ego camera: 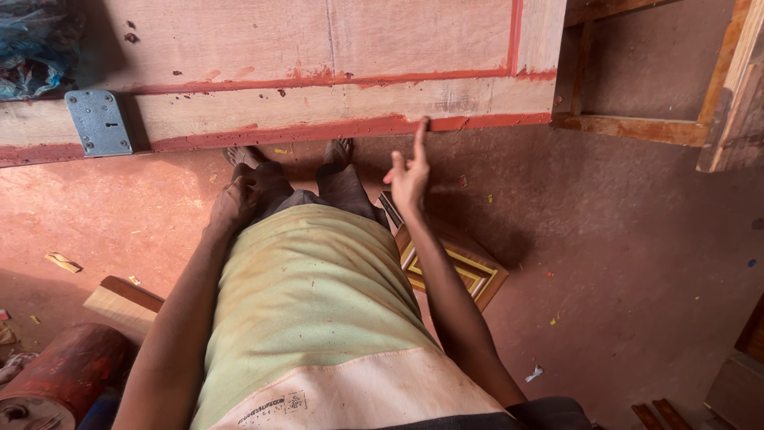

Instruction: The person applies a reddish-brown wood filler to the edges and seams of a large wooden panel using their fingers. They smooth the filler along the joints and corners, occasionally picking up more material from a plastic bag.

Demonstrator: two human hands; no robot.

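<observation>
- Far left: blue plastic sheet [32,48] bunched at the top corner, beside the panel's left end.
- Metal lock plate [99,122], grey, screwed flat on the panel face near its lower rail, left of both hands.
- Low left on the floor: red cylinder [60,374] lying down, a wood offcut [119,299] just above it, a small wood chip [62,262] further up.
- Left hand [239,195] — arm hangs straight down along the body, hand at thigh level against the dark trousers; fingers curled in loosely, and I cannot tell if anything is inside them. Not touching the panel.
- Wooden door panel [318,48] — pale wood with red-painted grooves, long axis running left to right across the top of the view, flat face up toward the camera, lower edge just beyond the feet; right end stops short of the frame piece.
- Right hand [408,177] — forearm raised forward from the elbow, index finger stretched out straight with its tip on the panel's red lower edge; other fingers half bent and spread, gripping nothing.
- Small framed wood piece [458,267] with yellow inlay lines, on the red floor [621,239] under the right forearm, turned diagonal.
- Right: wooden frame [637,127], bare rails, near the panel's right end — a gap between them.
</observation>
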